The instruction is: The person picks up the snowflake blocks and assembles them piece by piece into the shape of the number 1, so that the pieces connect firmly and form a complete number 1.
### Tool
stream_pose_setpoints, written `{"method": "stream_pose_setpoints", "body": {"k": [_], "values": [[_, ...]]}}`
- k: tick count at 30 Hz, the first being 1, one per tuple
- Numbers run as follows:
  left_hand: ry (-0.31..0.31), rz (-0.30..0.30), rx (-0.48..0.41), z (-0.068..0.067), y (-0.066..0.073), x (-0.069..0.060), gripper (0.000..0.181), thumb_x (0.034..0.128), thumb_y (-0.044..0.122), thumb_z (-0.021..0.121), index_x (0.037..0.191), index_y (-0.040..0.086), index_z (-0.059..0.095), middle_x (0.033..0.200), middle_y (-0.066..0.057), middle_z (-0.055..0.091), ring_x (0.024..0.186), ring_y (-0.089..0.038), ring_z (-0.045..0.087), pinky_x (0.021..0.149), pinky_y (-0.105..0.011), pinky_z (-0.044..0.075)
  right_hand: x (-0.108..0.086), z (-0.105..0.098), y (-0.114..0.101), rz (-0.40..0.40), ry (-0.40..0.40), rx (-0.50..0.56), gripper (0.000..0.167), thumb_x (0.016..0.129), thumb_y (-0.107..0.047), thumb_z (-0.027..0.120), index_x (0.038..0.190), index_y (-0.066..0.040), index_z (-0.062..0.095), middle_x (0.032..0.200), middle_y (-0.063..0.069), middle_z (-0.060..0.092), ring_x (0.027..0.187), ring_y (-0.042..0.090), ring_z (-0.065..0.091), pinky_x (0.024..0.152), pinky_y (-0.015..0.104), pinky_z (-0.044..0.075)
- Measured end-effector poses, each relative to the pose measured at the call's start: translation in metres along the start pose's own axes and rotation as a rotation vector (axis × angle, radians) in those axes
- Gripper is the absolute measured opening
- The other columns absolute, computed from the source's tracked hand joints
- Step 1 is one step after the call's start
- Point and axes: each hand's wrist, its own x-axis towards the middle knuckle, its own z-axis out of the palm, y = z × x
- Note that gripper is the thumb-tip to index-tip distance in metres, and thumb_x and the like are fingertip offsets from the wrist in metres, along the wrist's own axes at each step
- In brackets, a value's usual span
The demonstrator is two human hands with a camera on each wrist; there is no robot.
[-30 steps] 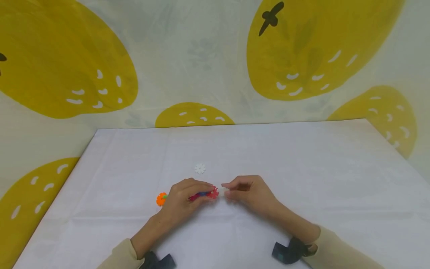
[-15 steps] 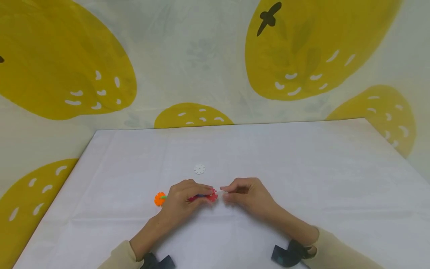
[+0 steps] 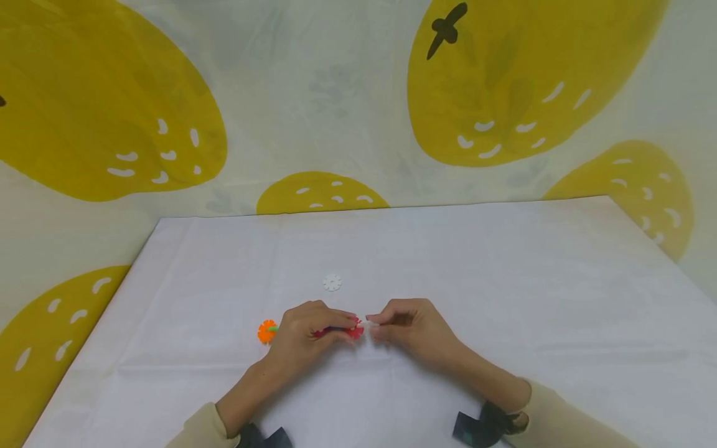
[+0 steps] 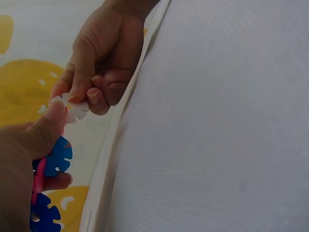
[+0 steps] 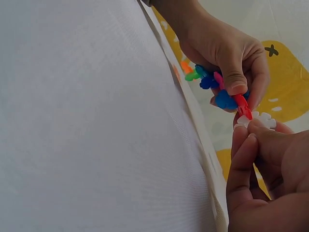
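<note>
My left hand [image 3: 305, 333] grips a chain of toothed plastic snowflake discs. Along it run an orange disc [image 3: 266, 331], a green disc [image 5: 193, 75], a dark blue disc [image 5: 208, 81], a pink disc [image 5: 218, 79], a lighter blue disc [image 5: 225, 99] and, at the right end, a red disc [image 5: 242, 105]. Between thumb and fingers, my right hand [image 3: 417, 323] pinches a white disc [image 5: 263, 119]. Its edge meets the red disc's rim; how deep the slots sit together cannot be told. Fingers cover part of the chain.
Another white disc [image 3: 332, 282] lies flat on the white-covered table [image 3: 504, 267], beyond my hands. Behind the table's far edge hangs a pale cloth [image 3: 336, 124] with large yellow fruit shapes.
My right hand has edged left, bringing the white disc from a small gap up against the red one. The left hand keeps its grip on the chain, and the red disc has turned slightly.
</note>
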Motion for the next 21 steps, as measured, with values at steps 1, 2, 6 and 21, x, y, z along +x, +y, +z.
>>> {"method": "stream_pose_setpoints", "body": {"k": [1,2,6,21], "values": [[0.000,0.001,-0.002,0.0001,0.0000,0.0000,0.028,0.0655,0.001,0.085,0.092,0.008,0.076,0.089,-0.001,0.073,0.071,-0.008,0.062,0.060,-0.011,0.044,-0.0002,0.0000,0.0000,0.002,-0.001,0.000,0.002,0.084,-0.008,0.073,0.083,-0.009,0.071,0.092,0.004,0.073,0.071,0.020,0.065,0.066,0.027,0.053],[0.000,0.003,-0.004,0.0002,0.0000,0.0000,0.028,0.0654,0.001,0.085,0.091,0.007,0.076,0.089,-0.001,0.073,0.071,-0.008,0.062,0.060,-0.011,0.044,-0.0004,-0.0001,-0.0001,0.004,-0.003,-0.001,0.002,0.084,-0.008,0.073,0.083,-0.009,0.071,0.092,0.004,0.073,0.071,0.020,0.065,0.066,0.027,0.053],[0.001,0.007,-0.009,0.0005,0.0001,0.0000,0.028,0.0652,0.001,0.085,0.091,0.007,0.076,0.089,-0.002,0.073,0.072,-0.009,0.063,0.061,-0.011,0.044,-0.0008,-0.0002,0.0001,-0.002,-0.006,-0.001,0.004,0.083,-0.006,0.073,0.086,-0.008,0.072,0.094,0.005,0.072,0.070,0.019,0.065,0.065,0.027,0.053],[-0.002,0.026,0.029,-0.0015,0.0006,0.0017,0.030,0.0631,0.004,0.087,0.090,0.008,0.076,0.090,-0.003,0.073,0.075,-0.010,0.065,0.063,-0.014,0.047,-0.0004,-0.0003,0.0006,-0.023,0.008,0.023,0.010,0.083,-0.001,0.072,0.083,-0.010,0.072,0.093,0.006,0.072,0.070,0.019,0.065,0.064,0.026,0.053]]}}
